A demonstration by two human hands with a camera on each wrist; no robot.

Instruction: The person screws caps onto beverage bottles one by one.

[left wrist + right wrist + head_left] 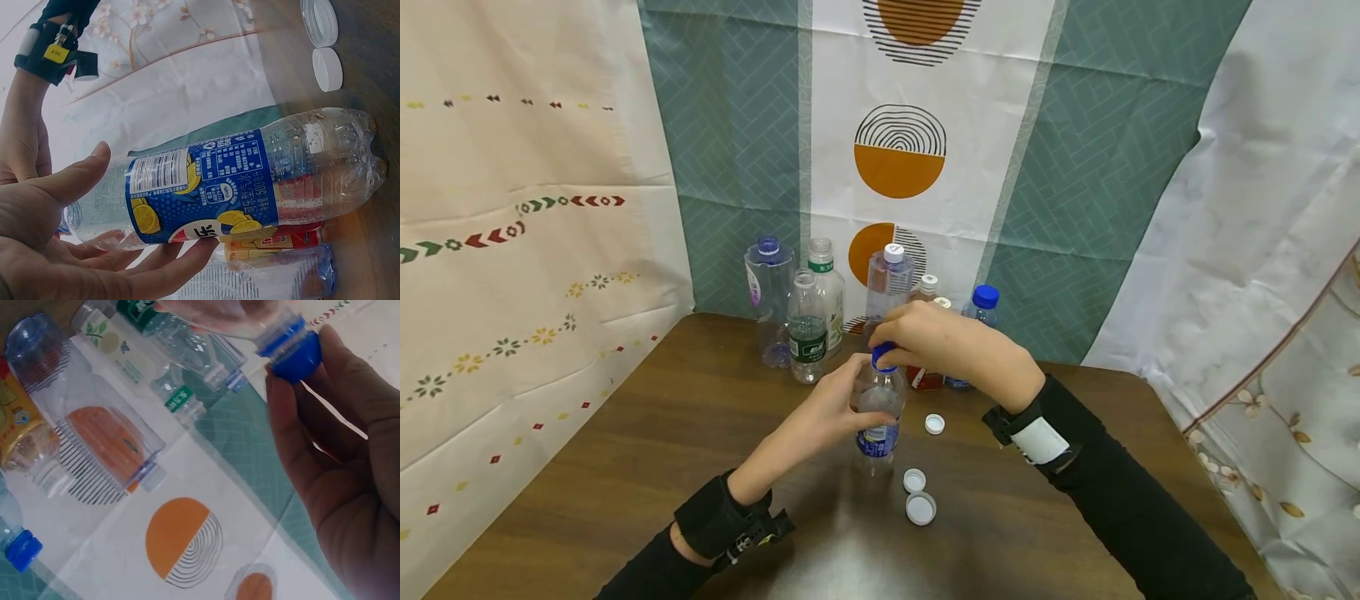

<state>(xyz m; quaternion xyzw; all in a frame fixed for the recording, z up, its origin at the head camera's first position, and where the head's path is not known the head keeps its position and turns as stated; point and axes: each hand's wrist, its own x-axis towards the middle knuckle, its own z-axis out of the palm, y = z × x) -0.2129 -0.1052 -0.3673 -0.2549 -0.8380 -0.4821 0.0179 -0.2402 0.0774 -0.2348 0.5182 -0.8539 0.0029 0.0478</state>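
Note:
A clear plastic bottle (877, 440) with a blue lemon-print label stands upright on the table. My left hand (831, 408) holds it round its upper part, thumb on one side and fingers on the other. In the left wrist view the bottle's label (200, 187) shows between thumb and fingers, with clear plastic beneath. My right hand (932, 340) is above, its fingertips pinching the blue cap (299, 355) at the bottle's neck. The cap sits at the mouth; how tightly, I cannot tell.
Three loose white caps lie right of the bottle: a far one (934, 424), a middle one (914, 480) and a larger near one (921, 508). Behind stand several bottles, including a green-labelled bottle (807, 340), a tall clear bottle (771, 304) and one with a blue cap (985, 297).

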